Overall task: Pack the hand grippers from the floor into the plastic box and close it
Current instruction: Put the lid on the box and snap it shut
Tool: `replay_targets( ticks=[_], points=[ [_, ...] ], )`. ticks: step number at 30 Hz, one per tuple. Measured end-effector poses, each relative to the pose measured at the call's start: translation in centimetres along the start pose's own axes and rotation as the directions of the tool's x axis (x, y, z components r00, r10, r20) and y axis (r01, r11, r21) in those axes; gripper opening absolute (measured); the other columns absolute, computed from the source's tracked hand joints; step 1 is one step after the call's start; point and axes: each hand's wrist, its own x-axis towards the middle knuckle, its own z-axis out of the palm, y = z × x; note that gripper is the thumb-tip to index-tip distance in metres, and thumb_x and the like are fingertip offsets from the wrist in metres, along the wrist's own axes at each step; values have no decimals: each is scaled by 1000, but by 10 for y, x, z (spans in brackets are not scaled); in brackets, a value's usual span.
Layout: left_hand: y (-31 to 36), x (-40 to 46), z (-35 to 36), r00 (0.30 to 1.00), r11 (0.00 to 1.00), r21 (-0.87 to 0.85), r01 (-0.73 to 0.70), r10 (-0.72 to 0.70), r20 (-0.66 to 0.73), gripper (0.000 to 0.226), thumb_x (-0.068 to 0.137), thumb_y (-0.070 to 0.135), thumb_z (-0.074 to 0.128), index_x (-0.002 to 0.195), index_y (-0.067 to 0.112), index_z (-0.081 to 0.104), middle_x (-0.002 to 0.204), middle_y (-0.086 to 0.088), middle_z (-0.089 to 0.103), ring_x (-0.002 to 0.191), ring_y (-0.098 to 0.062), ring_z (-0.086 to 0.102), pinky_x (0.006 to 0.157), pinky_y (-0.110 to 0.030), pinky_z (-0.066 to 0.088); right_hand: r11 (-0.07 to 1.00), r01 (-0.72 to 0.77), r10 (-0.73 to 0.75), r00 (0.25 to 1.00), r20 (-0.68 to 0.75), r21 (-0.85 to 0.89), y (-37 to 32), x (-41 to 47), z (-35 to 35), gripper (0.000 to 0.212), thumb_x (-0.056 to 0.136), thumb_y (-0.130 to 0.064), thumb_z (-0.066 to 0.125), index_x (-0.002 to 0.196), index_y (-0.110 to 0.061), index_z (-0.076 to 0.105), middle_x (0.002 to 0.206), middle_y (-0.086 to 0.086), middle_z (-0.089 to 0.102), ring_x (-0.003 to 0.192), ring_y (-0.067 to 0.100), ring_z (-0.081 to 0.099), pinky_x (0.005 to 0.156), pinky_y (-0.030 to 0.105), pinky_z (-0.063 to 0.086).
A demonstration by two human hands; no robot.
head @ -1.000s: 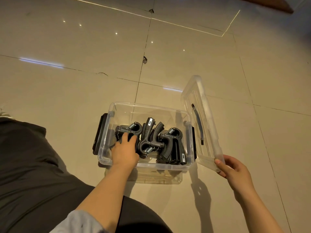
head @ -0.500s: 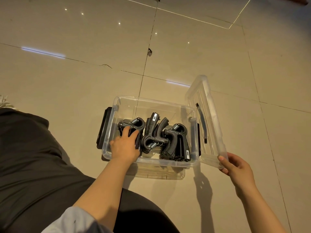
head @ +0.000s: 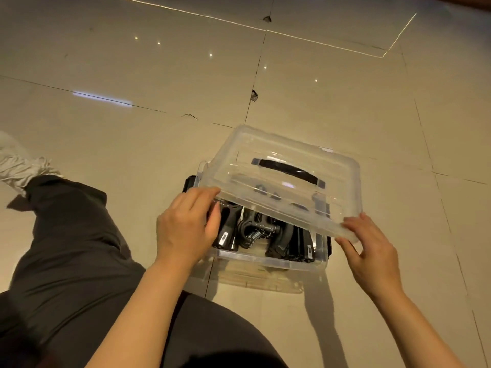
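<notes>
Now you hold the lid (head: 281, 179) over the box (head: 268, 260) with both hands, left hand (head: 186, 227) and right hand (head: 372, 251), ready to shut it.

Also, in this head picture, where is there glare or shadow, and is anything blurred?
Head view: light spots and a bright streak glare on the glossy floor; the box casts a shadow toward the camera; wide-angle lens bends tile lines; the clear lid shows faint reflections; both hands look slightly soft.
</notes>
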Motion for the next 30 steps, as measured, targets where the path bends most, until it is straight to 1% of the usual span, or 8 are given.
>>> replay_targets(
  ticks=[2,5,10,12,16,23,27,30],
  points=[
    [-6,-8,-6,1000,999,48,3,-2,-19,29,85,24,57,112,14,62,99,-6,63,84,-23,57,51,-31,49,999,44,-45,997,59,27,-1,-2,16,33,72,-3,77,104,-5,68,110,10,68,121,32,52,96,36,43],
    [-18,-22,6,953,987,144,68,-107,282,56,86,49,45,136,23,44,131,-11,49,119,-30,43,83,-47,48,993,82,-92,988,123,88,-4,-12,33,35,70,-3,79,103,-7,69,111,7,68,122,28,50,99,30,39],
    [-39,-33,35,632,954,228,196,-301,714,99,61,92,2,146,41,-6,156,0,-18,142,-35,-12,113,-52,9,994,98,-107,966,235,48,6,-26,47,35,63,-2,84,92,-12,69,110,6,66,121,32,52,93,45,45],
    [-38,-36,40,527,941,223,256,-329,784,92,68,87,13,143,42,-14,146,7,-37,141,-35,-18,115,-47,7,992,124,-125,960,249,23,10,-27,49,34,64,-5,84,93,-13,68,111,4,66,122,33,53,93,42,46],
    [-33,-35,37,534,944,191,268,-311,786,82,81,72,34,145,43,-9,143,7,-40,138,-30,-28,115,-45,8,977,203,-181,950,255,-63,15,-27,47,34,63,-11,85,92,-14,67,106,3,66,117,34,57,89,39,50],
    [-14,-39,55,508,937,346,50,-322,799,97,47,92,-10,130,49,-35,142,-6,-45,130,-35,-40,108,-61,-6,976,210,-188,947,261,-58,14,-44,52,33,64,-25,85,90,-16,66,102,2,65,113,28,56,90,37,51],
    [-13,-34,56,429,924,383,13,-351,832,98,42,90,-17,125,45,-45,133,-7,-55,125,-39,-45,107,-64,-6,974,-182,158,972,172,136,0,-28,52,46,80,-55,57,108,-20,64,124,-5,53,117,12,46,94,25,38],
    [-11,-32,54,398,921,389,9,-360,844,97,41,90,-16,122,46,-47,126,-4,-59,123,-38,-46,107,-64,-5,807,-532,505,847,167,257,4,-2,67,62,90,-50,54,139,-15,40,145,4,37,134,20,34,107,31,29]
  ],
)
